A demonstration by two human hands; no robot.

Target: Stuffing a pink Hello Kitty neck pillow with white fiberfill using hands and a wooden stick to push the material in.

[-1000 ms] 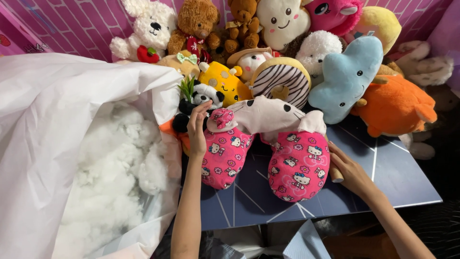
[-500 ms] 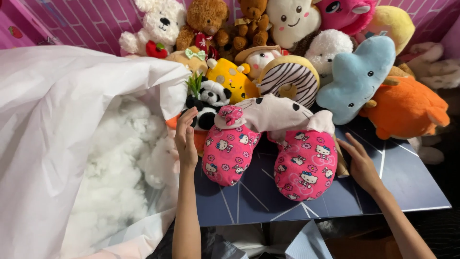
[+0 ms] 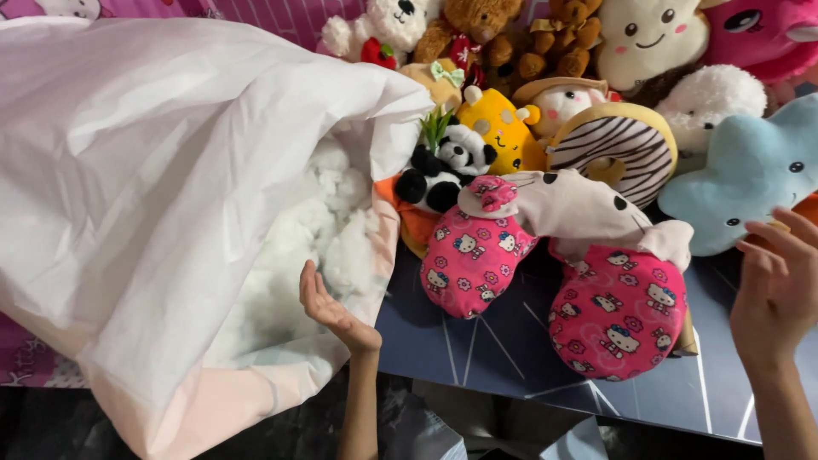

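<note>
Left hand at the mouth of the stuffing bag, plush toys crowding the table.

The left hand (image 3: 328, 307), open with fingers loosely together, now reaches into the big white plastic bag (image 3: 145, 170) of white stuffing (image 3: 332, 221) off the table's (image 3: 511, 349) left edge, having left the pink neck pillow (image 3: 554, 264). The right hand (image 3: 775, 285), fingers spread and empty, has lifted near the right edge.
</note>
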